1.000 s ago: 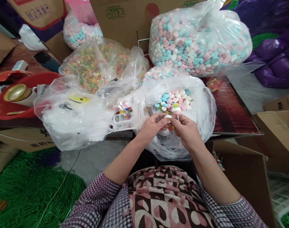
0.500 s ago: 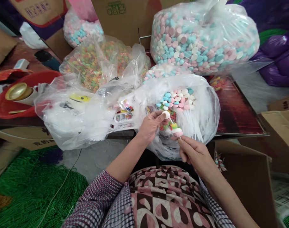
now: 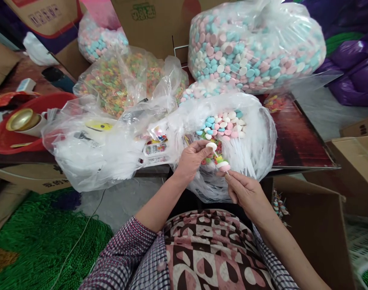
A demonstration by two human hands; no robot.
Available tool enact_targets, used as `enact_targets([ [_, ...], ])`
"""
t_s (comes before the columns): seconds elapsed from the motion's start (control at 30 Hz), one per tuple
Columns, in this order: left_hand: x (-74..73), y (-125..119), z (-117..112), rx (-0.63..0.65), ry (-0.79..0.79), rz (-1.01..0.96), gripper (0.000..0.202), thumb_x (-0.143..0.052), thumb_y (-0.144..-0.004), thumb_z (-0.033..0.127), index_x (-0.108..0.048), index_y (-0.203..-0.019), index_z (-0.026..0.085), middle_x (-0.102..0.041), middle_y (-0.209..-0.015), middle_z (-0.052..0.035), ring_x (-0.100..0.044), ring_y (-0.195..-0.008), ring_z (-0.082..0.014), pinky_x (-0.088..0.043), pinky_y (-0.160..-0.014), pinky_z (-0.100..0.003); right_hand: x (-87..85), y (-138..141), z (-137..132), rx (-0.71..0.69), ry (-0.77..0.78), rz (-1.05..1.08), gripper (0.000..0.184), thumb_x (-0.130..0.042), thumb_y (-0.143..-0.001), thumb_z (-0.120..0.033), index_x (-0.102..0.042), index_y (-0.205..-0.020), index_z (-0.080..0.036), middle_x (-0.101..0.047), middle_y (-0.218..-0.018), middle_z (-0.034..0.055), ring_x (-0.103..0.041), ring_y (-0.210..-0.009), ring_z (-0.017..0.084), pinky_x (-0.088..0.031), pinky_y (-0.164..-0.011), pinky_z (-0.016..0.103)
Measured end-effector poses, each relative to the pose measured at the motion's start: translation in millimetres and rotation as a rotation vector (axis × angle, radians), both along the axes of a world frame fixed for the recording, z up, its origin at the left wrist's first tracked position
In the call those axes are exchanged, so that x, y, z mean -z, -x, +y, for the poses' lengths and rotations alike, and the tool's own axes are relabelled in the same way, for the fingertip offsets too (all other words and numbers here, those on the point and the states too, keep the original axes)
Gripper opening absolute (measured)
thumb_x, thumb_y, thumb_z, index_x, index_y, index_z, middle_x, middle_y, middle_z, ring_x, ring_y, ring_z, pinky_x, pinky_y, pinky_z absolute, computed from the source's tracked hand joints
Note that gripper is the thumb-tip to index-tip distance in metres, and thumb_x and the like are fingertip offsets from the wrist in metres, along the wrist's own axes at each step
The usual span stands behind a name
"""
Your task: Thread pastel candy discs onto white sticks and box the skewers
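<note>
My left hand point(image 3: 192, 159) pinches a white round candy point(image 3: 211, 146) at the upper end of a thin white stick. My right hand point(image 3: 243, 189) grips the lower end of that candy stick point(image 3: 223, 164), which carries green, white and pink pieces. Both hands hover over an open clear bag point(image 3: 262, 137) of white sticks with pastel blue, pink and white candies point(image 3: 224, 123) lying on top.
A big bag of pastel candies point(image 3: 256, 44) stands behind, a bag of small multicoloured rings point(image 3: 120, 80) to its left, another clear bag point(image 3: 87, 149) at left. A red basin point(image 3: 9, 137) holds a tape roll. An open cardboard box point(image 3: 311, 225) is at my right; green netting point(image 3: 36, 241) at lower left.
My hands were close together at the white candy; the right hand has since drawn down and toward me along the stick, showing the threaded candies. The left hand barely moved.
</note>
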State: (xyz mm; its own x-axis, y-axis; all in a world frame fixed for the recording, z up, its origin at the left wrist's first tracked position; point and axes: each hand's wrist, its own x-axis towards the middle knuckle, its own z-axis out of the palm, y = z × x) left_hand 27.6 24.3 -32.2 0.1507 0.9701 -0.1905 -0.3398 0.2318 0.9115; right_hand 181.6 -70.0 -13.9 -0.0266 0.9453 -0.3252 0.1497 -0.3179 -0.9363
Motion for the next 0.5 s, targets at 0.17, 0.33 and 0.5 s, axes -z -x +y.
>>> enact_targets([
  [0.17, 4.1, 0, -7, 0.0, -0.164, 0.251, 0.03, -0.076, -0.075, 0.044, -0.07, -0.092, 0.021, -0.069, -0.081, 0.0017, -0.06, -0.072, -0.0113, -0.048, -0.065, -0.024, -0.1, 1, 1, 0.028, 0.032, 0.035, 0.047, -0.056, -0.086, -0.057, -0.073, -0.099, -0.015, -0.038, -0.039, -0.0071, -0.029, -0.038, 0.01, -0.018, -0.043, 0.025],
  [0.33, 6.3, -3, -13, -0.024, -0.267, 0.363, 0.021, -0.069, -0.082, 0.037, -0.07, -0.095, 0.021, -0.074, -0.093, -0.0011, -0.066, -0.083, -0.0136, -0.051, -0.077, -0.026, -2.8, 9, -1, 0.069, 0.041, 0.06, 0.044, -0.056, -0.087, -0.055, -0.073, -0.099, -0.016, -0.038, -0.04, -0.0075, -0.029, -0.039, 0.01, -0.021, -0.045, 0.025],
  [0.5, 3.9, -2, -13, 0.037, -0.339, 0.388, 0.022, -0.068, -0.084, 0.038, -0.072, -0.097, 0.022, -0.075, -0.099, -0.0026, -0.067, -0.089, -0.0153, -0.052, -0.081, -0.028, -2.7, 13, -4, 0.094, 0.041, 0.096, 0.045, -0.057, -0.086, -0.057, -0.072, -0.097, -0.016, -0.039, -0.042, -0.0071, -0.03, -0.04, 0.01, -0.02, -0.045, 0.026],
])
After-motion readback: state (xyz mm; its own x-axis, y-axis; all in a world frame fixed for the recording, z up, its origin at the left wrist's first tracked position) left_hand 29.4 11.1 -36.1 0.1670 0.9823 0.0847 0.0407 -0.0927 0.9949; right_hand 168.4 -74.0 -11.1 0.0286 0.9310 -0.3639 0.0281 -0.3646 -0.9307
